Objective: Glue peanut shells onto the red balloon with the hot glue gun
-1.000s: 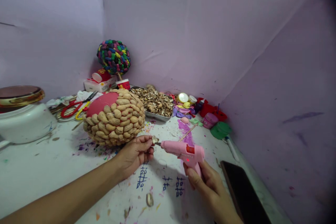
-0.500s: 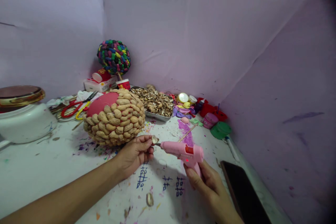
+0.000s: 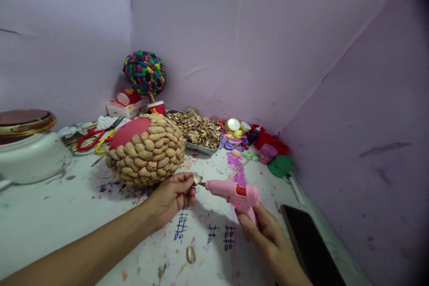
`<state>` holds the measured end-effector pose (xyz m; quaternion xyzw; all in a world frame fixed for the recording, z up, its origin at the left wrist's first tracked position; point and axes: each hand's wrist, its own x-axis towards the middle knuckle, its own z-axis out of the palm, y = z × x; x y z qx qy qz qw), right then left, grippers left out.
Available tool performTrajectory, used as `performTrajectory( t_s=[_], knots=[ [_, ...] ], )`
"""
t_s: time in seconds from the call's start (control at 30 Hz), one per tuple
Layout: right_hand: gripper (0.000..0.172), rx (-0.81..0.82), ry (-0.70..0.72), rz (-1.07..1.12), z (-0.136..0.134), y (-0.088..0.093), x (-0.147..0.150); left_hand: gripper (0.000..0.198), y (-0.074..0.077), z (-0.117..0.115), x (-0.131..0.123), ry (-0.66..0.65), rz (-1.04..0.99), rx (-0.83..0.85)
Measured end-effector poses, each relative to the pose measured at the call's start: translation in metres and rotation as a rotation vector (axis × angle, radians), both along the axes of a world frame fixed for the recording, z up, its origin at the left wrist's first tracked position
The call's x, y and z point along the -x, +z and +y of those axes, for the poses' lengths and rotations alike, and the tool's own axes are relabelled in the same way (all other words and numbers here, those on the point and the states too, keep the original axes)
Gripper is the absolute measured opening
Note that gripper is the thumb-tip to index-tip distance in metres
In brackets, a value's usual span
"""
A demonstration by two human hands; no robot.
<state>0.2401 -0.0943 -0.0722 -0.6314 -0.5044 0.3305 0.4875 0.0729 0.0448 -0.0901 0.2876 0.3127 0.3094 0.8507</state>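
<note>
Between the thumb and fingers of my left hand (image 3: 176, 196) is a peanut shell half (image 3: 197, 178), its hollow side showing. My right hand (image 3: 268, 239) is wrapped round the handle of a pink hot glue gun (image 3: 231, 191) with a small red light lit. The gun's nozzle is at the shell; whether they touch I cannot tell. Just behind my left hand sits a red balloon (image 3: 132, 132), much of it covered in peanut shells (image 3: 147, 154). Another shell half (image 3: 191, 254) lies on the table in front.
A metal tray (image 3: 201, 148) of loose shells stands behind the balloon. At left are a white pot (image 3: 33, 156) and red-handled scissors (image 3: 89, 138). A multicoloured ball on a stick (image 3: 145, 73) stands at the back. Paint pots (image 3: 280, 165) and a phone (image 3: 310, 246) are at right.
Almost nothing differs. The whole view has shifted very slightly; both hands, the shell half and the glue gun keep the same places relative to each other.
</note>
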Motion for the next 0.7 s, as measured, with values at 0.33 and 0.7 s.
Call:
performTrajectory(
  t_s=[0.33,0.7],
  knots=[
    [0.032,-0.024,-0.048,-0.038,-0.0005,0.0057,0.0016,0.012,0.0009,-0.0013,0.0000,0.001,-0.006,-0.002],
    [0.021,-0.048,-0.063,-0.032,0.0022,0.0065,0.0007,0.011,0.0003,-0.0001,0.0001,0.011,-0.018,0.027]
  ],
)
